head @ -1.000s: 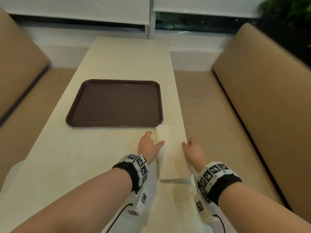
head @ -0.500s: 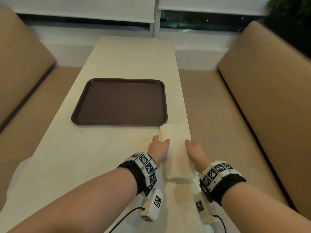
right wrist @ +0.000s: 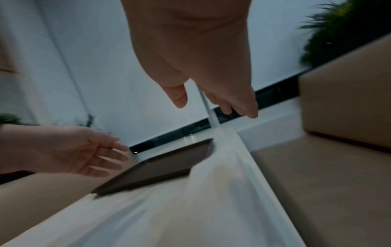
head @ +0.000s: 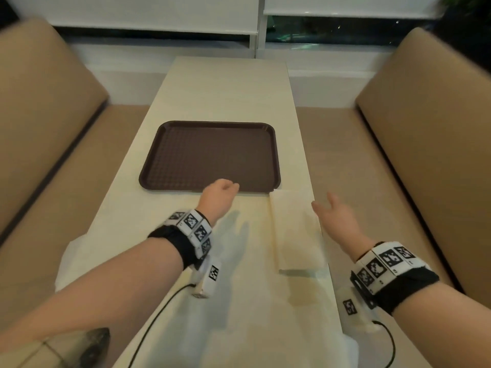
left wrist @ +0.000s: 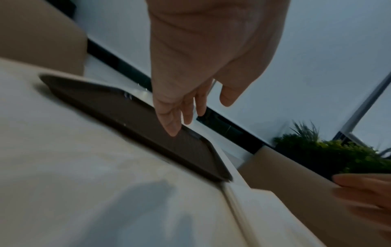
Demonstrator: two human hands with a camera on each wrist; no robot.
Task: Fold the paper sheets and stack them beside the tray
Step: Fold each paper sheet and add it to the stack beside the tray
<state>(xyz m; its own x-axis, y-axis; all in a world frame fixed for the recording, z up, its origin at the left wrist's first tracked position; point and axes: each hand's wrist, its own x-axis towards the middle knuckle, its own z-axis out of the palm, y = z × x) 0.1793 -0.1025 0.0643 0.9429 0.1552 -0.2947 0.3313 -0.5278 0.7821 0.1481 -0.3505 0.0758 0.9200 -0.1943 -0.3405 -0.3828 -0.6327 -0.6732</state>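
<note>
My left hand [head: 219, 193] hangs above the pale cream tabletop [head: 228, 86] at the near edge of the dark brown rectangular plastic tray [head: 212, 155], fingers loose and holding nothing. My right hand [head: 336, 217] hovers with its fingers spread and relaxed, also free of anything, over the right edge of the folded cream paper sheets [head: 295, 232]. That narrow stack lies flat on the tabletop just in front of the tray's near right corner, close to the tabletop's right edge.
</note>
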